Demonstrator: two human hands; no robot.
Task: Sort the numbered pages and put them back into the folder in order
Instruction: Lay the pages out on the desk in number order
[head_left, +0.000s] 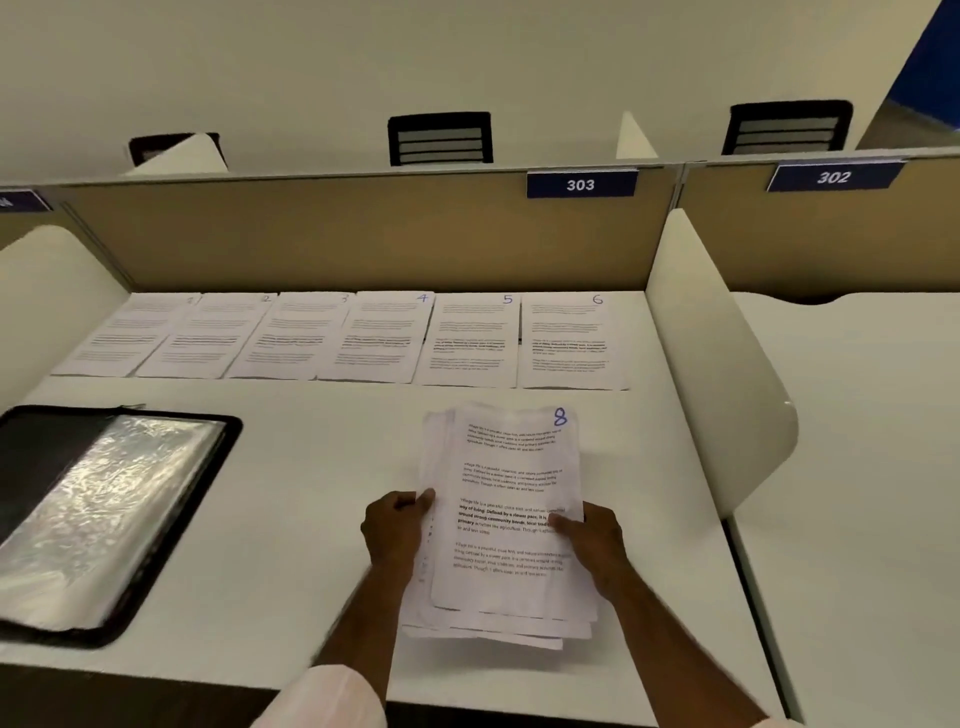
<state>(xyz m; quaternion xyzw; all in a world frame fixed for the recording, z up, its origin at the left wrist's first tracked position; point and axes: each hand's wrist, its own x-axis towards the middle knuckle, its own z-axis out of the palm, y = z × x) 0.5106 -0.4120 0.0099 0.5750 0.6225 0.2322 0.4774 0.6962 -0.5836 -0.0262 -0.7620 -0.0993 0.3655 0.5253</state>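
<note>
White paper fills both hands: the left hand (395, 530) grips the loose stack of pages (506, 571) at its 9 o'clock edge, and the right hand (592, 545) pinches its 3 o'clock edge, thumb on the top sheet marked 8. At 12 o'clock from the stack, a row of six pages (363, 338) lies flat on the desk (311, 441). The open black folder (104, 519) lies at 9 o'clock, its plastic sleeves showing.

White desk (322, 457): six numbered pages (343, 335), open folder (119, 514)
</note>
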